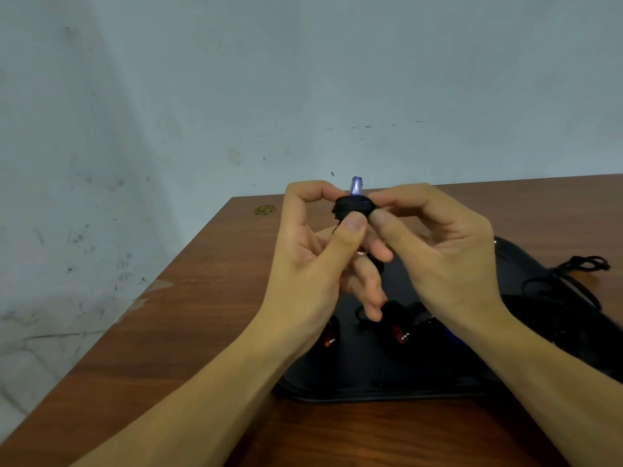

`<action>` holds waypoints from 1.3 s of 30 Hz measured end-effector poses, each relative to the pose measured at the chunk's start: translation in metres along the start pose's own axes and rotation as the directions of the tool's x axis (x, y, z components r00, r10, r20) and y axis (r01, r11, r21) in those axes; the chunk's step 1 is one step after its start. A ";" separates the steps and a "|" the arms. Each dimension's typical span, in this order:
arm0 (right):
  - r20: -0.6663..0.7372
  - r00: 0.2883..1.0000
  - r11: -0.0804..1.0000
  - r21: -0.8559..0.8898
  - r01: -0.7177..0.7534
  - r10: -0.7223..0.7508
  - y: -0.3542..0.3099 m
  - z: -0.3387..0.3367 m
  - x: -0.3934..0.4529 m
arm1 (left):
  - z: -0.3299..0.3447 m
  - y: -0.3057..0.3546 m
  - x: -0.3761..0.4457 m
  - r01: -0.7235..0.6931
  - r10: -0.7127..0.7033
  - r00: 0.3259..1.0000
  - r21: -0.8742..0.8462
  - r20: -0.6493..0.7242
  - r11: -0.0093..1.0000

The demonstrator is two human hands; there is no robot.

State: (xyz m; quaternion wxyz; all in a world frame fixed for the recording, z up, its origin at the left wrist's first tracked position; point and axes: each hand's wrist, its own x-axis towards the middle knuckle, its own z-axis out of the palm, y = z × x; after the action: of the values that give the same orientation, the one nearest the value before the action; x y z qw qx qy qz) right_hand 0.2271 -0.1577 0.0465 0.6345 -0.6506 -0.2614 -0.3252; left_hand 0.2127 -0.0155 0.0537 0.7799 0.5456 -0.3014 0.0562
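Tape strips patch the table edge at middle left, and a small brass disc lies near its far corner.

At centre, the left hand comes up from the lower left. Its forefinger and thumb pinch a bundle of black cord from the left, the thumb pressing on the near face. The bundle is raised in the air at mid frame, above a black tray. A blue tip sticks up out of its top, and a short strand hangs from its lower left. The right hand pinches the same bundle from the right, its thumb just beside the left thumb. Its lower fingers curl loosely and hold nothing.

Below the hands, the tray holds two reddish pieces and dark cords too dim to sort out. At far right a loose cord lies looped on the wood.

The winding looks held only by the two thumbs, so it may spring open if either eases. The hanging strand could catch on the ring just below it and pull turns loose. A hard squeeze might bend the blue tip. If the bundle drops, it would probably land among the tray's cords and tangle.
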 end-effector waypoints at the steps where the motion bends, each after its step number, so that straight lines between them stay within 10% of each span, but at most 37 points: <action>1: 0.017 1.000 1.000 0.012 -0.003 0.003 -0.001 0.001 0.000 | 0.001 -0.001 0.000 -0.006 0.006 1.000 -0.006 -0.007 1.000; 10: -0.012 1.000 0.994 0.109 -0.010 0.012 -0.011 0.009 -0.004 | 0.008 -0.004 -0.001 -0.068 0.072 0.993 0.055 -0.091 0.996; 30: 0.124 0.970 0.951 -0.257 -0.172 0.209 0.001 -0.036 0.019 | -0.009 0.000 0.016 0.109 -0.101 0.994 0.201 -0.049 0.974; 39: 0.576 0.635 0.679 -0.726 0.109 0.514 0.011 -0.085 -0.001 | -0.011 0.006 0.051 0.069 -0.120 0.992 0.656 0.033 0.751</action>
State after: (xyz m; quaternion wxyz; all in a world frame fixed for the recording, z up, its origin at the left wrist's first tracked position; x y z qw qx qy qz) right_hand 0.2273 -0.2432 0.0371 0.2059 -0.9405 -0.2695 -0.0217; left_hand 0.2562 -0.0155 0.0836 0.5309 0.7996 -0.2629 0.0986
